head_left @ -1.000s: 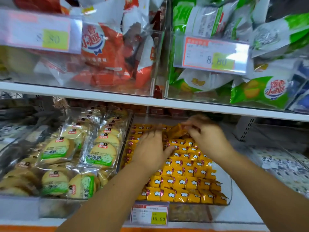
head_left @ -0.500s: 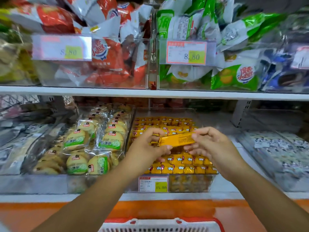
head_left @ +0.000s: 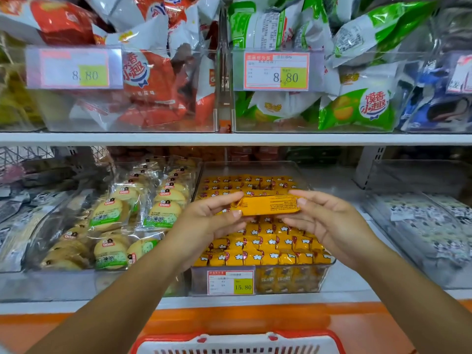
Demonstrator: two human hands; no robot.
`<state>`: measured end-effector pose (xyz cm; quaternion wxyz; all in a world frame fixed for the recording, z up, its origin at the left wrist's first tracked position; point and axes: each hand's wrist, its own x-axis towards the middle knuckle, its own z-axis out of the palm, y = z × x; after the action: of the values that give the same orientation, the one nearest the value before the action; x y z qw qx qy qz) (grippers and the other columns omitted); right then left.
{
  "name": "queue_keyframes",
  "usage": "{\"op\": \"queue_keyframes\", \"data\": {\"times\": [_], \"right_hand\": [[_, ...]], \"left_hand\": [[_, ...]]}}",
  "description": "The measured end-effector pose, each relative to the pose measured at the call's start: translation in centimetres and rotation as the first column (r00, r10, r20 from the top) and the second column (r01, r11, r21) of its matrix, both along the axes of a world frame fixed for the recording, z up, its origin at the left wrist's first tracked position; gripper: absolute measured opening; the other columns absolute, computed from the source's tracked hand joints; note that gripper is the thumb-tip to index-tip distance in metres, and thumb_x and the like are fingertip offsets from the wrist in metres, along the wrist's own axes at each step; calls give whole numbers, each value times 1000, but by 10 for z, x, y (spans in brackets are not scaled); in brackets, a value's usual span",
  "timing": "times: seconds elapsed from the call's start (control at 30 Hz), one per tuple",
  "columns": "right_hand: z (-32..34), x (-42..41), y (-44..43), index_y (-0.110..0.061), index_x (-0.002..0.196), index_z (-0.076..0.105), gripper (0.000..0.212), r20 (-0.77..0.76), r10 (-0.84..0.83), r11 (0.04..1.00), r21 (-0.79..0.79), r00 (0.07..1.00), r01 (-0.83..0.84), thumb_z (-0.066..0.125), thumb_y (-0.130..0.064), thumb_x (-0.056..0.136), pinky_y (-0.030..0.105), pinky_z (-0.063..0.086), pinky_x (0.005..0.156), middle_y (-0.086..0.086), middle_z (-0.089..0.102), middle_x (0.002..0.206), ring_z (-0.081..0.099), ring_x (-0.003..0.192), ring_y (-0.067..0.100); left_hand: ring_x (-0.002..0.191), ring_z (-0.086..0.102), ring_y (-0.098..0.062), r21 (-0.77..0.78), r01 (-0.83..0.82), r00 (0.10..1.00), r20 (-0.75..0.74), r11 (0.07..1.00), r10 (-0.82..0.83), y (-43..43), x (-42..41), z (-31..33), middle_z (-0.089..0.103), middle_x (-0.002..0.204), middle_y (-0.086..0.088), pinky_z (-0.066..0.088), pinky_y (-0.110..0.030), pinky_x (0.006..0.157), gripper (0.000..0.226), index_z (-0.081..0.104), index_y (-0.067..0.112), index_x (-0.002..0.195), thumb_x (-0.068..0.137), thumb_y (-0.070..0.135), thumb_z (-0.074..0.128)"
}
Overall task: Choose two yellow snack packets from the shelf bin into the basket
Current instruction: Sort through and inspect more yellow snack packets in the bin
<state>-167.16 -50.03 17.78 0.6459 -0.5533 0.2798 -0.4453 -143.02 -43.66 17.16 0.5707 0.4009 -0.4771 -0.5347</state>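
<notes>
Head view: two bare arms reach toward a shop shelf, with the hands level with the lower row.
Packet: one yellow packet (head_left: 270,206) is held crosswise in the air over the bin, small-print side facing us. I cannot tell whether a second one lies behind it.
Left grip (head_left: 209,221): pinching the packet's left end, fingers on top and thumb on the near side.
Right grip (head_left: 329,223): curled round the packet's right end, with a fingertip on the upper corner.
Bin (head_left: 255,168): clear, on the lower shelf, just behind and below the hands.
Yellow rows (head_left: 268,249): more packets of the same colour, packed tightly and filling the bin.
Tag (head_left: 231,282): on the bin's front wall, reading 15.80.
Basket (head_left: 237,343): a red rim with white mesh at the bottom edge, below the hands and well apart from the packet. Its inside is hidden.
Biscuits (head_left: 158,213): round, clear-wrapped with green labels, in the bin to the left.
Upper shelf (head_left: 229,139): red bags (head_left: 150,80) on the left and green bags (head_left: 357,108) on the right, both tagged 8.80.
</notes>
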Motion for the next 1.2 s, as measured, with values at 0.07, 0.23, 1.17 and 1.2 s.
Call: {"op": "queue_keyframes", "data": {"times": [0.07,0.23,1.17,1.2], "right_hand": [[0,-2,-2,-7,127,60,32,19,43,999,30,999,-44,51,-7,96,27,59,79,18,72,115,71,106,33],[-4,2,1,-9,118,65,36,-78,-94,995,-38,993,91,63,-19,84,29,60,79,15,74,109,74,97,28],[-9,7,3,-1,114,65,31,-42,-167,986,-22,985,166,63,-13,85,24,60,77,17,75,103,74,93,27],[-8,7,3,0,114,65,30,-36,-160,987,-18,987,159,61,-12,86,24,59,76,18,75,103,74,93,27]], "left_hand": [[105,71,-29,-12,15,1000,-1,1000,-15,0,0,0,72,121,-5,59,-25,79,43,67,20,122,83,1,67],[93,75,-23,-29,-179,981,75,983,181,-2,-8,-2,77,103,-4,60,-26,71,18,73,22,105,91,14,65],[93,75,-24,-52,-232,970,61,971,235,-4,-7,-6,78,96,-6,58,-22,76,18,73,19,104,89,10,69],[94,75,-23,-55,-219,974,53,974,221,-4,-6,-6,78,97,-6,58,-22,77,19,72,20,105,87,12,69]]}}
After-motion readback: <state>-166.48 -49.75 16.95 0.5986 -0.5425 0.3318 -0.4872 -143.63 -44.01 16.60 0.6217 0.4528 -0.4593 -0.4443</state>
